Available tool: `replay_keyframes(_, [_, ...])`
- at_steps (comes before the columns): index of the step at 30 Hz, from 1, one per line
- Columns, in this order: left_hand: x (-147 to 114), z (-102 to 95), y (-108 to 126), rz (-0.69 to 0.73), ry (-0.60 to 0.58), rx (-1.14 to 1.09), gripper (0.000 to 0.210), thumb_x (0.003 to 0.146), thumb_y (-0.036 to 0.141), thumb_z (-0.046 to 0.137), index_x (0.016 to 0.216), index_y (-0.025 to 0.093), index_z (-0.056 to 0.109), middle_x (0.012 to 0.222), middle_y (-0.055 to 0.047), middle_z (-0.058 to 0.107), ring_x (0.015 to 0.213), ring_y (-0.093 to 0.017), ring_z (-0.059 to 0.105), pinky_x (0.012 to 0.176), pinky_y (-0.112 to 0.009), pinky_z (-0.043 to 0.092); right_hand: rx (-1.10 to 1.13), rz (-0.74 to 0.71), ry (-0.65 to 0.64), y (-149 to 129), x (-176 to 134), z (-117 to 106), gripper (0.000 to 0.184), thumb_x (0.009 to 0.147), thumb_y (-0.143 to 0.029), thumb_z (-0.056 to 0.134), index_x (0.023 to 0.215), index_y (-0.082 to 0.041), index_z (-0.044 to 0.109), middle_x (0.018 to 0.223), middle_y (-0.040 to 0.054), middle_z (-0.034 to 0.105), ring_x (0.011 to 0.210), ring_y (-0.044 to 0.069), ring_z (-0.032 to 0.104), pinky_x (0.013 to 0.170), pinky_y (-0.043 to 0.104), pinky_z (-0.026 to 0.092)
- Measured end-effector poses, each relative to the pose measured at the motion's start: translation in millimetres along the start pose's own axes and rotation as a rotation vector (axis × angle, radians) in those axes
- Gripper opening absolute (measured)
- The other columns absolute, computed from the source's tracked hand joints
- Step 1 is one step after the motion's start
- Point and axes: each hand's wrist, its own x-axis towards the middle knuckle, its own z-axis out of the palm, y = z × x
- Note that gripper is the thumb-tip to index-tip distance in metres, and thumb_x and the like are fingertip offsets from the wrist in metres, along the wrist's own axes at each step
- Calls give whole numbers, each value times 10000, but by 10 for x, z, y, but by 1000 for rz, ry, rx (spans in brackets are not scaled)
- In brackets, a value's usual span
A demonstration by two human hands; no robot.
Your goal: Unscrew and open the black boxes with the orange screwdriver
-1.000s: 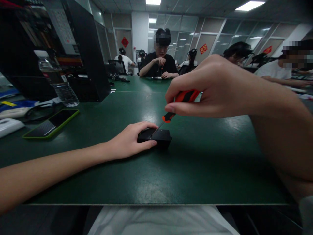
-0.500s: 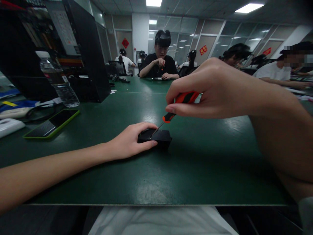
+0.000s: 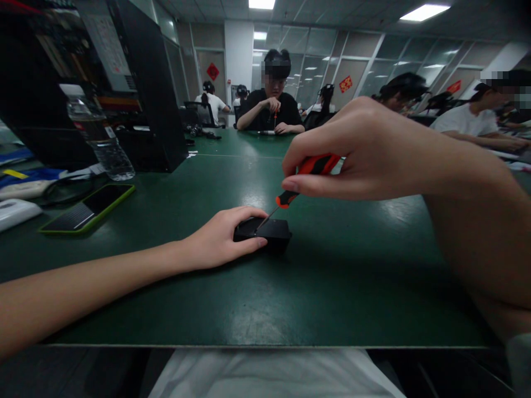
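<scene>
A small black box-shaped case (image 3: 276,235) lies on the green table (image 3: 323,298). Thumb and fingers of my left hand (image 3: 224,237) grip its left end from both sides and press it to the tabletop. My right hand (image 3: 344,149) is closed around the red and black handle of a screwdriver (image 3: 317,165). The shaft slants down to the left, and its tip meets the top face of the case between my left thumb and forefinger. Whether a screw sits under the tip is too small to tell.
To the left lie a phone in a green case (image 3: 89,210) and a white object (image 3: 19,214). Behind them stand a water bottle (image 3: 102,138) and an open black computer tower (image 3: 145,83). Across the table sits a person (image 3: 271,108) holding a screwdriver. The table's front edge (image 3: 265,346) is close to me.
Almost nothing differs. Both hands, the screwdriver and the black case keep their places, apart from a very slight shift of the whole view.
</scene>
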Motion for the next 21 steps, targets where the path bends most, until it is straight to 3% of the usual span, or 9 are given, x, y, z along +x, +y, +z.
replay_keyframes(10, [3, -4, -2, 11, 3, 20, 401, 894, 377, 672, 1245, 190, 624, 1166, -57, 710, 1029, -224, 669, 906, -326, 505, 61, 78, -37, -19, -8, -14, 312, 975, -461, 541, 923, -195, 696, 784, 0, 660, 778, 114, 628, 688, 262, 495])
replay_keyframes(17, [4, -4, -5, 10, -4, 23, 388, 901, 368, 670, 1239, 184, 621, 1177, -57, 703, 1050, -221, 662, 902, -312, 497, 149, 104, -53, -49, -31, -16, 304, 964, -429, 504, 1166, -269, 667, 1005, -2, 710, 850, 116, 663, 689, 260, 523])
replay_keyframes(21, [6, -6, 7, 7, 1, 26, 385, 898, 370, 669, 1228, 177, 628, 1153, -60, 706, 1023, -222, 666, 888, -314, 499, 182, 73, -72, -60, -29, -39, 258, 952, -375, 510, 1130, -289, 677, 1051, -4, 704, 901, 127, 659, 716, 260, 530])
